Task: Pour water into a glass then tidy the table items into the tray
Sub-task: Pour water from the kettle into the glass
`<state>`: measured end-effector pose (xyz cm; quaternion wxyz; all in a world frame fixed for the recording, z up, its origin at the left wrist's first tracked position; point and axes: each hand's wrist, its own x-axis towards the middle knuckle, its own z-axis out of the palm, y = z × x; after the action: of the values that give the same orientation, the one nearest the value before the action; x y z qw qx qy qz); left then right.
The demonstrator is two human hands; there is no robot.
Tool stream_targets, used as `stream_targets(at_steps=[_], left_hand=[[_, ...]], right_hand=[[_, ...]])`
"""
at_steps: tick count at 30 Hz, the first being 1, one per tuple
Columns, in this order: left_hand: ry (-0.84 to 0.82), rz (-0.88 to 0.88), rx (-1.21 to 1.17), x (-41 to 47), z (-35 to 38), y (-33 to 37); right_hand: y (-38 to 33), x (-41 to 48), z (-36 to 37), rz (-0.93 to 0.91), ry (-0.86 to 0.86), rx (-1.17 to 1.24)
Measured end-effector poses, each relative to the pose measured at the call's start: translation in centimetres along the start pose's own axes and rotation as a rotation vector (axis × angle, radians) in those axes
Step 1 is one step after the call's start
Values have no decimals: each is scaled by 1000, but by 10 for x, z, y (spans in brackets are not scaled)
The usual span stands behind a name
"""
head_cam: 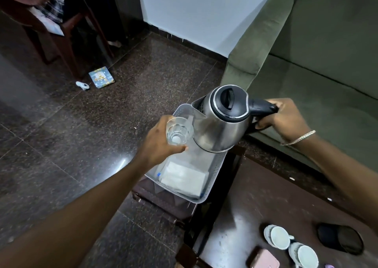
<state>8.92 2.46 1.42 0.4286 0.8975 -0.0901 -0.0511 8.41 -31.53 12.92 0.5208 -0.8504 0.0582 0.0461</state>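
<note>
My left hand point(157, 142) grips a clear drinking glass point(179, 131) from its left side and holds it over the grey plastic tray point(214, 171). My right hand point(284, 120) is wrapped around the black handle of a steel electric kettle point(223, 122). The kettle is tilted to the left, its spout right at the glass's rim. A little water lies in the bottom of the glass. White folded paper or napkins point(182, 177) lie in the tray's near end. The tray rests on a dark stool beside the table.
Two white cups point(278, 237) point(306, 255), a black round object point(340, 239) and a pink case point(263, 257) sit on the dark table at lower right. A green sofa point(317, 52) stands behind. A small book point(101, 77) lies on the floor by a wooden chair.
</note>
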Motion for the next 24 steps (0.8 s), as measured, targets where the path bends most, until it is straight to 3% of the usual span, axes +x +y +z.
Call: stream_targets(at_steps=[8,15,24], left_hand=[[-146,146,-119,7,46,103],[-345,246,-128,-11,156,178],[-512,157,-67,-71,312,202]], right_hand=[[-1,-72,-125,53,120,-98],[86,-162,-232,234,247,-210],[189,-229,-317,357,293,-402]])
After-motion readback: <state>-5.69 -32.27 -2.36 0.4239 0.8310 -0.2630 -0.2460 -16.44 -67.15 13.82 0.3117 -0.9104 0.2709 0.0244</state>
